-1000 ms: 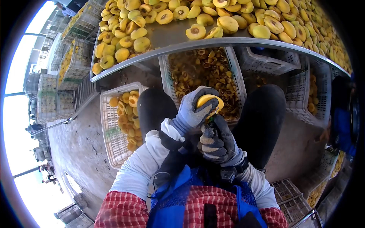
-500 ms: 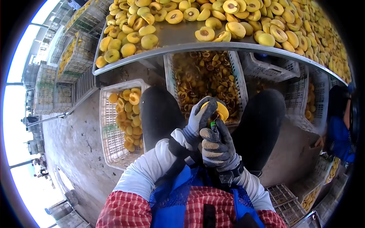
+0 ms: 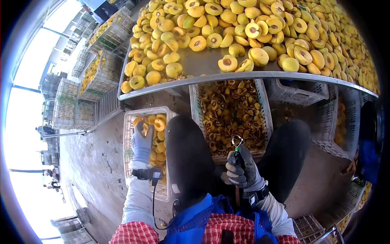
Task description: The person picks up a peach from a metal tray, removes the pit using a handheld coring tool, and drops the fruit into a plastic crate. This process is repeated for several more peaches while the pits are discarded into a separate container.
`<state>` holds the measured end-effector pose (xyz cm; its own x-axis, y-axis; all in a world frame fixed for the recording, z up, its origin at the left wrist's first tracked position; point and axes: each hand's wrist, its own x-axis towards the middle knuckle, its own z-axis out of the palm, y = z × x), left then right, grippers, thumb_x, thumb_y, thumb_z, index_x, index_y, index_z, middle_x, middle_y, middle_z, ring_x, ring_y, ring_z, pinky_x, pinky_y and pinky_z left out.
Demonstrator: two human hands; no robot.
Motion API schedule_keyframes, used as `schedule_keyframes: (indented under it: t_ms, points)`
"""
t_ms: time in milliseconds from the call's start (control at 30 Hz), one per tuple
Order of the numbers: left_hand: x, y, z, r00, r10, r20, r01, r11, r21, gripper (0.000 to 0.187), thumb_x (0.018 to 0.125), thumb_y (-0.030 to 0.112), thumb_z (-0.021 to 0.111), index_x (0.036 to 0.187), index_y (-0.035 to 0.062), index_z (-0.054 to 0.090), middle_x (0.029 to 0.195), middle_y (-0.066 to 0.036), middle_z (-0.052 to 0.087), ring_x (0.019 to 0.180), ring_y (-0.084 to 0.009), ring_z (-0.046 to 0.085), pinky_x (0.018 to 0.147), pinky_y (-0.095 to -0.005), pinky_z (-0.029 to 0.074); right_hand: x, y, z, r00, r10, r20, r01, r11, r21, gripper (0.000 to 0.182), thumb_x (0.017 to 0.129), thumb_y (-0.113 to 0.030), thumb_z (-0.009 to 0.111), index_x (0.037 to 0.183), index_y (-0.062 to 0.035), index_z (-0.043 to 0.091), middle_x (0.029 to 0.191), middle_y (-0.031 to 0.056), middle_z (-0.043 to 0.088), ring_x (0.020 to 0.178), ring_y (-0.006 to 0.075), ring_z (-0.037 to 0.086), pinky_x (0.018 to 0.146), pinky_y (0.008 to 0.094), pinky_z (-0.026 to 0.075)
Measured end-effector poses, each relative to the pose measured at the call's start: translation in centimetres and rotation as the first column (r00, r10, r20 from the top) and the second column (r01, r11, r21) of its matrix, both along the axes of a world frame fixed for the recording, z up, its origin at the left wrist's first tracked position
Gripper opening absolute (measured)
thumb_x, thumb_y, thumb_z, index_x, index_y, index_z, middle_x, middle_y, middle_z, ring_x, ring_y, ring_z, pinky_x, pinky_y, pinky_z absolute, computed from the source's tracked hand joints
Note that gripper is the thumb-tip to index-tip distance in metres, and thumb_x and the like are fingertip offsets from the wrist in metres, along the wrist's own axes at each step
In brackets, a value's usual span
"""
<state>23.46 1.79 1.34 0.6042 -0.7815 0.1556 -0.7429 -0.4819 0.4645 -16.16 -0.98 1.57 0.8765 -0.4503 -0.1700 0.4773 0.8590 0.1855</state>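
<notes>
My right hand (image 3: pixel 245 171), in a dark grey-palmed glove, is closed round the black handle of a pitting tool (image 3: pixel 237 142) with a green collar and a looped metal tip pointing up. On the left, my gloved left hand (image 3: pixel 141 144) reaches into a white crate (image 3: pixel 128 162) of yellow peach halves (image 3: pixel 159 136). Its thumb and fingers are spread apart among the fruit; a peach half lies against the fingertips. Between my knees, below the table edge, stands a crate (image 3: pixel 267 118) full of brownish cut-out peach scraps (image 3: pixel 229 116).
A metal table (image 3: pixel 195 61) heaped with halved peaches spans the front, its raised rim (image 3: pixel 252 75) above my knees. More crates (image 3: pixel 298 92) stand under it to the right. Stacked crates (image 3: pixel 67 103) of fruit are at far left. A cable (image 3: pixel 153 203) hangs from my left wrist.
My left hand has gone from beside the right hand, where it held a peach half, to the left crate. The right hand keeps the tool, now lower in view. The view has shifted.
</notes>
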Motion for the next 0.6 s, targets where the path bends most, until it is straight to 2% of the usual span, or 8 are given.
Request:
schedule_keyframes:
  t_ms: [67,133,200,267,367,467,533,600]
  points:
    - [-6.0,-6.6,5.9,0.988,-0.153,-0.007,0.153,0.987,-0.047,0.052,0.077,0.038,0.071,0.115,0.0052,0.058,0.104,-0.015,0.063,0.083,-0.028,0.064,0.074,-0.0377,0.049,0.4,-0.5,0.0,0.99,0.047,-0.135,-0.054,0.998,-0.045,0.053,0.095,-0.054,0.037,0.089,-0.005,0.055,0.054,0.0003,0.039,0.035,0.0081,0.031,0.029,0.0202,0.024]
    - [-6.3,-13.5,6.5,0.948,-0.319,0.008,0.32,0.947,-0.021,0.048,0.075,0.04,0.072,0.112,0.0097,0.061,0.101,-0.015,0.064,0.086,-0.0297,0.064,0.074,-0.0385,0.05,0.6,-0.9,0.1,0.948,0.105,-0.301,-0.135,0.988,-0.081,0.05,0.093,-0.057,0.041,0.086,-0.0085,0.054,0.052,-0.0017,0.036,0.035,0.0079,0.03,0.03,0.02,0.023]
    - [-6.9,-20.4,7.4,0.917,-0.28,0.284,0.213,0.946,0.246,0.053,0.076,0.042,0.07,0.118,0.0128,0.056,0.108,-0.017,0.062,0.095,-0.031,0.063,0.079,-0.04,0.049,0.5,-1.3,-0.2,0.931,0.103,-0.35,-0.128,0.991,-0.047,0.05,0.092,-0.057,0.042,0.086,-0.0088,0.054,0.052,-0.001,0.039,0.034,0.0089,0.032,0.03,0.0217,0.025]
    - [-5.8,-25.5,5.9,0.89,-0.359,0.283,0.174,0.839,0.515,0.063,0.075,0.044,0.07,0.125,0.0131,0.048,0.117,-0.019,0.058,0.104,-0.0318,0.06,0.084,-0.0419,0.048,0.0,-1.8,0.6,0.908,0.057,-0.416,-0.07,0.997,-0.016,0.051,0.094,-0.055,0.041,0.086,-0.0072,0.056,0.053,0.0002,0.043,0.035,0.009,0.034,0.03,0.0212,0.024]
    - [-5.7,-28.5,5.8,0.876,-0.43,0.216,0.19,0.721,0.667,0.072,0.073,0.046,0.072,0.13,0.0131,0.041,0.121,-0.022,0.055,0.111,-0.0332,0.056,0.089,-0.0442,0.046,-0.4,-2.5,0.7,0.825,0.018,-0.565,-0.07,0.995,-0.072,0.05,0.092,-0.057,0.044,0.087,-0.0084,0.056,0.054,0.0005,0.044,0.035,0.0096,0.036,0.031,0.0214,0.025]
    - [-3.0,-28.9,4.6,0.844,-0.532,0.061,0.47,0.791,0.392,0.067,0.071,0.04,0.075,0.123,0.0079,0.046,0.107,-0.02,0.061,0.104,-0.0351,0.057,0.088,-0.0416,0.046,-0.3,-3.4,1.2,0.794,-0.019,-0.608,-0.058,0.993,-0.106,0.051,0.09,-0.058,0.046,0.087,-0.0078,0.055,0.054,0.0007,0.046,0.035,0.0101,0.037,0.032,0.0214,0.027]
    - [-3.0,-27.2,2.8,0.864,-0.477,-0.163,0.482,0.876,-0.008,0.058,0.074,0.028,0.074,0.119,0.0039,0.046,0.106,-0.016,0.061,0.102,-0.0276,0.058,0.088,-0.0363,0.047,-0.4,-4.0,1.6,0.78,-0.042,-0.625,-0.057,0.989,-0.138,0.049,0.091,-0.056,0.047,0.088,-0.0074,0.055,0.055,0.0002,0.046,0.035,0.0096,0.038,0.032,0.0213,0.027]
    - [-9.5,-22.4,5.9,0.458,-0.576,-0.677,0.379,0.816,-0.436,0.053,0.078,0.018,0.069,0.122,0.0015,0.046,0.11,-0.013,0.059,0.106,-0.0217,0.056,0.089,-0.0336,0.046,-0.3,-4.8,2.7,0.754,-0.135,-0.642,-0.038,0.968,-0.248,0.047,0.092,-0.053,0.048,0.089,-0.0069,0.054,0.055,-0.0002,0.047,0.035,0.0089,0.039,0.032,0.0212,0.028]
